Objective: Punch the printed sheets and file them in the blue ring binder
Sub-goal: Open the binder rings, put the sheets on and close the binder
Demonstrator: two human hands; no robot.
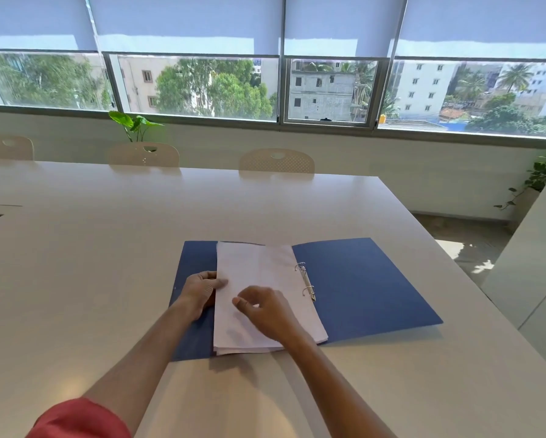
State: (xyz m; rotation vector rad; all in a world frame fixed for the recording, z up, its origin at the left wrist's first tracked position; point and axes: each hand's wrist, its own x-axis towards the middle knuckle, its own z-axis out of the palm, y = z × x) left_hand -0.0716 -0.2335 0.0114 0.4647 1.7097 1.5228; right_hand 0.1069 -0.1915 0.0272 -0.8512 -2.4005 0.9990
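- wide white tabletop, glossy and sunlit, and the blue ring binder lies open flat on it near the front edge.
- beyond the binder, three pale chairs line the far edge; behind them a window wall with roller blinds half down, trees and buildings outside.
- a leafy plant sits past the binder at the sill.
- printed sheets stacked on the binder's left half, just beside the metal rings; no readable writing.
- left hand grips the stack's left edge.
- right hand over the sheets, fingers loosely curled; cannot tell if it pinches a page.
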